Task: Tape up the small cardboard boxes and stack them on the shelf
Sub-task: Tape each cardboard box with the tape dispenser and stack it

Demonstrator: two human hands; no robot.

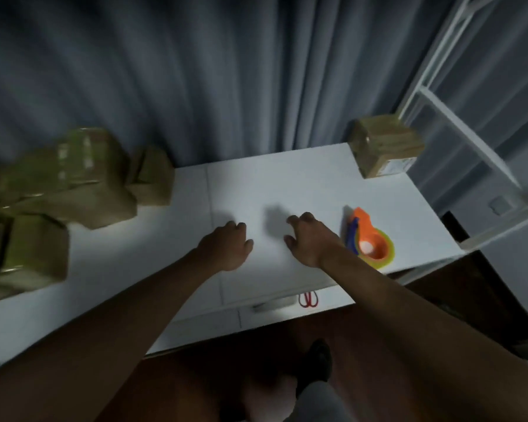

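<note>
Boxes: blurred heap of brown cardboard boxes (pixel 64 190) at surface's left, count unclear; one taped box (pixel 384 146) at far right corner.
Tape dispenser (pixel 369 239): one, orange plastic, rounded, beside right hand.
Left hand (pixel 226 246): fingers loosely curled, holding nothing.
Right hand (pixel 310 239): fingers spread, empty.
Surface (pixel 287 184): white, smooth.
Shelf (pixel 457 117): white frame, right.

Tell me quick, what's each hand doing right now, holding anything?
Left hand: open, fingers loosely curled, holding nothing, over the white table.
Right hand: open, holding nothing, just beside the orange tape dispenser.

One taped box (pixel 384 146); one tape dispenser (pixel 371 239); two hands (pixel 226 246)
</note>
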